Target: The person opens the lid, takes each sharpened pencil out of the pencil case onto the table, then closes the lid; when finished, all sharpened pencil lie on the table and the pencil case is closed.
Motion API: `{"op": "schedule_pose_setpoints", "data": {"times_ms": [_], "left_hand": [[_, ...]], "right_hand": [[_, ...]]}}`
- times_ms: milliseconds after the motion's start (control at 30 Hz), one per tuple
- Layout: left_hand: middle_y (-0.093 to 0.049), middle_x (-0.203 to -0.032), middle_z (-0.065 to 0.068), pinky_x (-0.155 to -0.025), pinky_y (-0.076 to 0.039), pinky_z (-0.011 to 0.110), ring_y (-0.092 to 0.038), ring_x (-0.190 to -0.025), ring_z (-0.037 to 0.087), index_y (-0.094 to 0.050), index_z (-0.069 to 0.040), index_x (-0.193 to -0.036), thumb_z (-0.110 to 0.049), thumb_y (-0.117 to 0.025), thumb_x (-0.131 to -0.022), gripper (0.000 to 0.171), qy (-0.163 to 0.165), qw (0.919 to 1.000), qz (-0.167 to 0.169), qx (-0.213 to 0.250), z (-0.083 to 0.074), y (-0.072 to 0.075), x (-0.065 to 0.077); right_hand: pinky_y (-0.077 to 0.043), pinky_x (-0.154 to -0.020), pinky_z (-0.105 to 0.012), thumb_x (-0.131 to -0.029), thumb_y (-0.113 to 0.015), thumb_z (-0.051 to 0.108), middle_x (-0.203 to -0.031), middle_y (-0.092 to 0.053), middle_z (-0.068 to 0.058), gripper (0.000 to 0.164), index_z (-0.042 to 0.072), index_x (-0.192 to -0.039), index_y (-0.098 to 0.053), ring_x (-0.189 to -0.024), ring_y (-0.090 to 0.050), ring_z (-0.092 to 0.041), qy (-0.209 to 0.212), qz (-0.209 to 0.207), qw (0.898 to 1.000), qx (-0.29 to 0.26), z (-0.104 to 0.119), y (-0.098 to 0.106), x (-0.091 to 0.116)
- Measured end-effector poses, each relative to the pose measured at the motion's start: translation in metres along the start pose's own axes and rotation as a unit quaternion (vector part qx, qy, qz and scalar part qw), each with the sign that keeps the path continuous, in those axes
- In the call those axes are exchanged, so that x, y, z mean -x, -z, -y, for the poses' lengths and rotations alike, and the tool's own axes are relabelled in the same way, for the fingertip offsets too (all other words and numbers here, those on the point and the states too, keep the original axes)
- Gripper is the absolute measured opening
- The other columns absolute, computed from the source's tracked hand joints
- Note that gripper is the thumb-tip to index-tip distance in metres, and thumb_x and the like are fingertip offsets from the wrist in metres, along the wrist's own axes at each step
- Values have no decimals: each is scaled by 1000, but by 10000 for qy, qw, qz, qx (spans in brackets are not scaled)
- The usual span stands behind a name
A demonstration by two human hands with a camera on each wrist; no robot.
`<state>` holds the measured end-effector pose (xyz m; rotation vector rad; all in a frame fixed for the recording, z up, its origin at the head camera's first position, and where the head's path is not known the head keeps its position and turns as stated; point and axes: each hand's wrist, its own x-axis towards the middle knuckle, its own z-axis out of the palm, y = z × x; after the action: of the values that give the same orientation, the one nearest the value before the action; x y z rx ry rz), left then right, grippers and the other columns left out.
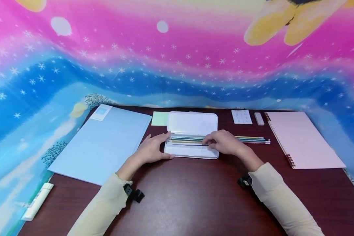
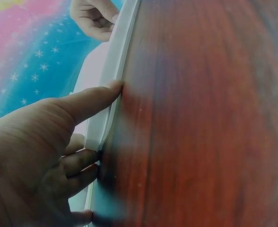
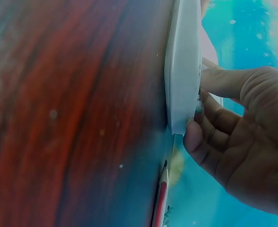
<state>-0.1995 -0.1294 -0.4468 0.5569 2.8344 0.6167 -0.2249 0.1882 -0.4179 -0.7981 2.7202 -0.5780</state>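
Note:
A white pencil case (image 1: pixel 191 151) lies with its lid (image 1: pixel 192 122) folded back, and several pencils (image 1: pixel 185 139) sit inside it. My left hand (image 1: pixel 151 148) grips the case's left end, thumb at the front edge and fingers by the hinge side. In the left wrist view, that thumb presses the case's white side wall (image 2: pixel 111 71). Over the right end of the case, my right hand (image 1: pixel 224 141) curls its fingers round the pencils; its palm hides their ends. On the table right of the case lie more pencils (image 1: pixel 253 140); a red one (image 3: pixel 161 196) shows in the right wrist view.
A large light-blue folder (image 1: pixel 103 144) lies left, a pink spiral notebook (image 1: pixel 305 139) right. Behind are a green paper (image 1: pixel 159 118), a small white card (image 1: pixel 241 116) and an eraser (image 1: pixel 259 118). A white tube (image 1: pixel 38 201) lies at the table's left edge.

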Motion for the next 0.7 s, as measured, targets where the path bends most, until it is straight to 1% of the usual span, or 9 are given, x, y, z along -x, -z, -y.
{"op": "schedule_pose_setpoints", "data": {"times_ms": [167, 267, 333, 533, 700], "left_hand": [[-44, -160, 9, -126, -16, 60, -39, -150, 26, -31, -19, -161, -56, -80, -81, 100, -2, 10000, 17, -9, 2, -2, -1], [-43, -160, 9, -126, -16, 60, -39, -150, 26, -31, -19, -161, -56, -80, -81, 101, 9, 10000, 35, -9, 2, -2, -1], [-43, -160, 9, -126, -16, 60, -39, -150, 26, -31, -19, -161, -56, -80, -81, 100, 5, 10000, 37, -2, 2, -1, -1], [-43, -160, 9, -126, -17, 61, -40, -150, 27, -32, -18, -161, -55, -80, -81, 100, -12, 10000, 6, -24, 1, 1, 0], [-43, -160, 9, -126, -17, 60, -39, -150, 26, -31, -18, -161, -56, -79, -81, 100, -2, 10000, 26, -32, 1, -1, -1]], "right_hand": [[-56, -87, -41, -94, -71, 10, -107, -77, 2, 24, 26, -108, -81, -95, -67, -15, 132, -272, 9993, -216, -5, 3, 4], [-56, -86, -41, -93, -72, 11, -110, -77, 2, 23, 26, -109, -81, -98, -69, -16, 170, -504, 9981, -321, -9, 8, 8], [-55, -83, -41, -93, -73, 10, -108, -77, 2, 24, 25, -109, -81, -96, -69, -16, 200, -647, 9970, -371, -14, 12, 12], [-53, -81, -38, -92, -74, 9, -100, -76, 2, 23, 22, -109, -82, -90, -66, -15, 277, -1040, 9935, -373, -31, 25, 24], [-51, -77, -34, -94, -72, 10, -99, -75, 3, 22, 24, -108, -82, -86, -63, -14, 150, -1166, 9921, -437, -44, 37, 37]]}}
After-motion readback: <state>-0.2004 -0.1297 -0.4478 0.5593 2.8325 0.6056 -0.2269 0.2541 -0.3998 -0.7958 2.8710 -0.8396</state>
